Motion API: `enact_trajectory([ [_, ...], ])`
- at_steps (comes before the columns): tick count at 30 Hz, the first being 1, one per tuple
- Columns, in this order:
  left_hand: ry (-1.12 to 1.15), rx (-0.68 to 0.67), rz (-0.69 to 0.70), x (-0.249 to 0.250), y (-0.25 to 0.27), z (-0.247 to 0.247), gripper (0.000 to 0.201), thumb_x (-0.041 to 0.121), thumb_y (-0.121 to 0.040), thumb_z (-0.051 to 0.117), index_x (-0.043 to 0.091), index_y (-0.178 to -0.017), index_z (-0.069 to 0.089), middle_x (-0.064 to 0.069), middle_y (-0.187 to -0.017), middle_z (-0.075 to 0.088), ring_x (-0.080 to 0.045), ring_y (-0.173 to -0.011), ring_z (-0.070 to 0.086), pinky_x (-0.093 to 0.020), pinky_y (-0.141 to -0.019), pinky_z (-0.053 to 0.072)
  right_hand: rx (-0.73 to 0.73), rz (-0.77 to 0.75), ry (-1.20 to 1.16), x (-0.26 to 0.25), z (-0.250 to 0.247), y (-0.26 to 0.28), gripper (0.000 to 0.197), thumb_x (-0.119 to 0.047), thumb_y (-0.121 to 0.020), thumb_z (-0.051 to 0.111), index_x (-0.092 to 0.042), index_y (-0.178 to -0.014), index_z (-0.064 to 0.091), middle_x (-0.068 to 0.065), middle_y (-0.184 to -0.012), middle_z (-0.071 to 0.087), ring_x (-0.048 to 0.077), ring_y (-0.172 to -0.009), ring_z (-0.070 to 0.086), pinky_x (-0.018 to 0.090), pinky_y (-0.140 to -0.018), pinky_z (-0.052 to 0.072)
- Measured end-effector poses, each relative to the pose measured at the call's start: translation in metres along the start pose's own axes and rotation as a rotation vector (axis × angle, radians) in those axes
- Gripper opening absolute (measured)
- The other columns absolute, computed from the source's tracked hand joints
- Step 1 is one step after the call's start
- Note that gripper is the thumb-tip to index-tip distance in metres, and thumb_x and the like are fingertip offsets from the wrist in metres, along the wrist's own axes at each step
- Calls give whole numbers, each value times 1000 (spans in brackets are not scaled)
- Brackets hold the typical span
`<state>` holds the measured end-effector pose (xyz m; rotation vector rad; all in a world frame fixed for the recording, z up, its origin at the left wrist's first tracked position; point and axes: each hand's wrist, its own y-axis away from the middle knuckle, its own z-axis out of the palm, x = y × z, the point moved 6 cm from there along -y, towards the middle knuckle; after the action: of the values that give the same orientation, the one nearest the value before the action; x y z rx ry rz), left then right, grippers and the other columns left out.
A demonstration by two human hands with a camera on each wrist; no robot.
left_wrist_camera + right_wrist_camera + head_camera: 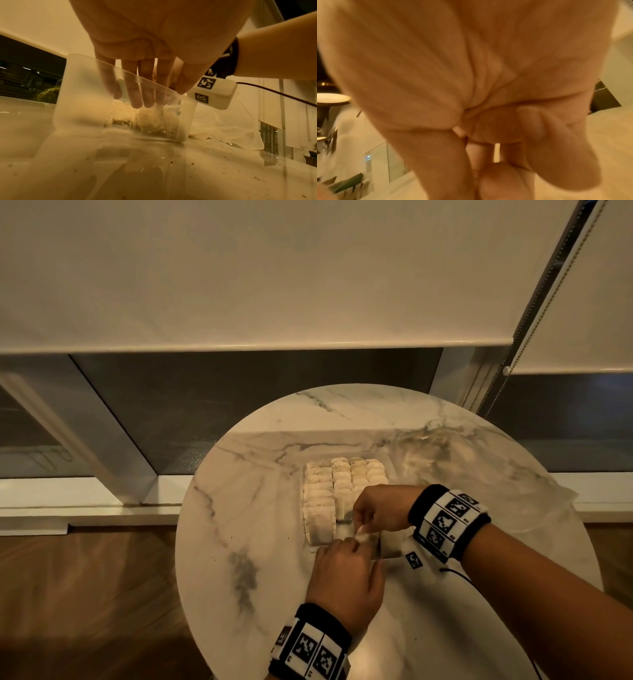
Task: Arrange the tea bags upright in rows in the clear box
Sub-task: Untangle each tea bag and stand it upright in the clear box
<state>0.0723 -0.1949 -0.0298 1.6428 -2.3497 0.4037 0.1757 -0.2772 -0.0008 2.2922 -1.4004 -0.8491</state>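
Note:
A clear box (386,553) stands on the round marble table (260,529), with rows of pale tea bags (322,494) upright inside. Both hands meet at the box's near right end. My right hand (363,525) comes in from the right and its curled fingers (488,155) pinch a tea bag (364,537) just over the rim. My left hand (352,544) reaches over the near wall (82,94). Its straight fingers (137,94) go down inside the box to a tea bag (150,121), and the thumb (183,83) lies outside the wall.
A crumpled clear plastic bag (513,484) lies on the table right of the box. The table's rim (181,542) curves close on the left, with wood floor (85,594) below. A window with roller blinds (239,285) stands behind the table.

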Motion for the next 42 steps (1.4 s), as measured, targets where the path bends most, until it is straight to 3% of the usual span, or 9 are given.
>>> enact_trajectory([
  [6, -124, -99, -55, -4, 2, 2, 58, 57, -92, 20, 26, -106, 67, 1, -106, 69, -24, -100, 60, -45, -89, 40, -10, 60, 131, -1, -2, -14, 18, -16, -93, 66, -21, -106, 77, -2, -108, 74, 17, -99, 65, 30, -85, 54],
  [10, -126, -124, -84, -5, 0, 5, 60, 62, -94, 21, 26, -109, 66, 3, -111, 68, -22, -104, 59, -43, -91, 38, 0, 76, 190, -1, -2, -16, 22, -12, -91, 64, -20, -107, 78, 0, -104, 74, 13, -81, 61, 25, -74, 50],
  [14, -120, -167, -115, -5, -3, 6, 58, 63, -93, 23, 27, -112, 64, 2, -114, 67, -24, -107, 58, -46, -96, 37, 34, 85, 145, 0, -6, -9, 25, -17, -90, 68, -24, -113, 74, -1, -112, 72, 12, -85, 60, 26, -74, 50],
  [20, -137, -259, -173, -9, -8, 2, 66, 73, -90, 24, 26, -113, 64, 1, -114, 67, -24, -108, 59, -44, -96, 36, 535, 81, -127, 8, -44, 74, 24, -40, -95, 63, -34, -118, 66, -14, -103, 70, 2, -83, 60, 26, -77, 50],
  [23, -120, -271, -177, -8, -10, -2, 76, 84, -84, 22, 28, -111, 65, 4, -112, 67, -22, -105, 61, -43, -92, 39, 856, 95, -397, 23, -32, 144, 14, -39, -91, 65, -36, -104, 70, -19, -87, 67, 5, -72, 61, 27, -72, 54],
  [26, -131, -276, -170, -5, -13, -5, 82, 90, -79, 21, 29, -107, 67, 5, -111, 68, -22, -105, 62, -39, -87, 42, 988, 145, -638, 45, 5, 188, 7, -31, -88, 69, -34, -94, 71, -11, -81, 68, 8, -72, 63, 24, -65, 54],
  [30, -109, -307, -201, -1, -19, -5, 83, 93, -77, 20, 27, -94, 69, 5, -102, 69, -21, -99, 63, -34, -76, 41, 960, 250, -647, 73, 53, 202, 16, -19, -89, 71, -34, -92, 72, -11, -81, 70, 3, -77, 64, 19, -68, 54],
  [35, -57, -143, -211, 2, -26, -21, 69, 82, -85, 29, 33, -111, 70, 11, -118, 67, -16, -106, 63, -33, -84, 49, 871, 386, -639, 113, 86, 211, 33, -1, -90, 61, -33, -90, 72, -17, -92, 70, -5, -87, 63, 9, -78, 50],
  [42, 237, 110, 223, 81, -33, -28, 33, 51, -92, 51, 28, -97, 74, 12, -104, 64, -9, -98, 59, -31, -86, 46, 834, 525, -559, 153, 89, 206, 36, 1, -94, 49, -13, -117, 72, 5, -125, 67, 19, -119, 60, 16, -96, 37],
])
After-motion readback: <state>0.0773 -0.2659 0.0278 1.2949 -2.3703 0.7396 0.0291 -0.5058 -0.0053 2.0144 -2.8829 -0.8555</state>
